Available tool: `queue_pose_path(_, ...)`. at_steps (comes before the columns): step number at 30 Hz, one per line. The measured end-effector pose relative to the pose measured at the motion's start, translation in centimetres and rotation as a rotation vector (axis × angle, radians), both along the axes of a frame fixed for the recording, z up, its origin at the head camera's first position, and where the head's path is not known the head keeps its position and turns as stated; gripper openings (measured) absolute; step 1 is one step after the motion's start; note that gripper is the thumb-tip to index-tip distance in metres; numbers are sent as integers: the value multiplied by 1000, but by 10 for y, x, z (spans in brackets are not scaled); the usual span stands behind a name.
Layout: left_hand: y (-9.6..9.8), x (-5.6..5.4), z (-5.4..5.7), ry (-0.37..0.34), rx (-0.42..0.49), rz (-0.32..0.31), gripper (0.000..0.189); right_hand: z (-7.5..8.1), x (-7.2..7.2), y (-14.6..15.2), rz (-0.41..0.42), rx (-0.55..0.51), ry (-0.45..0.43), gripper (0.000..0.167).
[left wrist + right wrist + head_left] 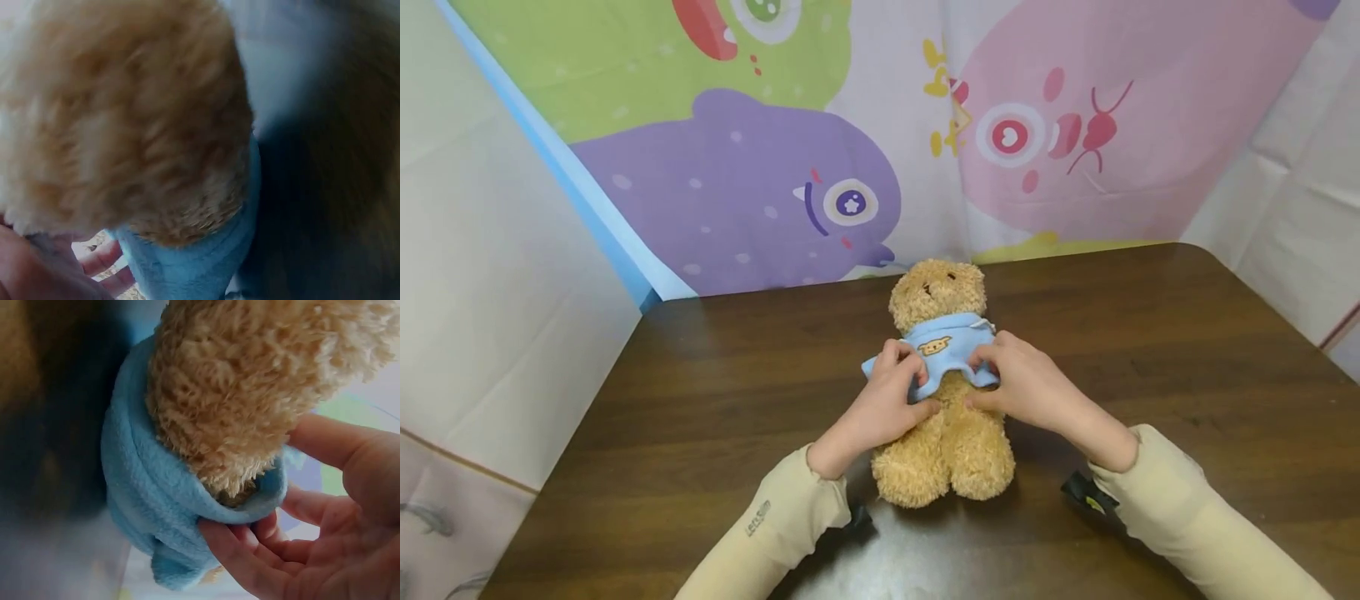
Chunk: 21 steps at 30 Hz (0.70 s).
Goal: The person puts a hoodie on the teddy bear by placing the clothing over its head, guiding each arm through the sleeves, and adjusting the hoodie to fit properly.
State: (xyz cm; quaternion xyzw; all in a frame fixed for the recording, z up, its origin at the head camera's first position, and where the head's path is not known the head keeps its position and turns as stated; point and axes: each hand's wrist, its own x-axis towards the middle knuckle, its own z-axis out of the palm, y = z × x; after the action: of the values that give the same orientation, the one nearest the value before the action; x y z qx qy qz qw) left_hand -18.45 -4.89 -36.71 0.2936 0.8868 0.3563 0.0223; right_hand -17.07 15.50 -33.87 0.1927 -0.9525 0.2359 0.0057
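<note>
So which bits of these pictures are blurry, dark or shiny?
Head view: mostly clear, pale glare on the table below the teddy bear; left wrist view: the bear looks soft and smeared, right side dark and blurred; right wrist view: blue top fairly crisp, left side dim and blurred.

Small lettering (758, 518) on the left sleeve (775, 537), toward the desk's (685, 400) near edge, seems to read "LetsSlim"; its exact letters are unclear.

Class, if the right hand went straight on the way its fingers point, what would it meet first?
The right hand would first meet the blue shirt, which it touches; beyond the cloth, probably the bear, though depth is unclear.
</note>
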Motion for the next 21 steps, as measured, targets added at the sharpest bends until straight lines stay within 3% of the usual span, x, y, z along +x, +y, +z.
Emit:
queue_pose_path(5, 3, 0, 1, 160, -125, 6, 27, -5, 5, -2, -2, 33, 183, 16)
queue_pose_path(8, 4, -1, 2, 198, -179, -13, 28, -10, 7, -2, 12, 13, 249, 19)
queue_pose_path(11, 2, -4, 2, 168, -174, -30, 29, -13, 5, 0, 55, -26, 180, 25)
queue_pose_path(17, -2, -9, 0, 101, -115, -53, 29, -7, -8, 14, 214, -147, -134, 19)
queue_pose_path(21, -7, -11, 1, 68, -95, -80, 24, -5, -12, 20, 258, -173, -195, 16)
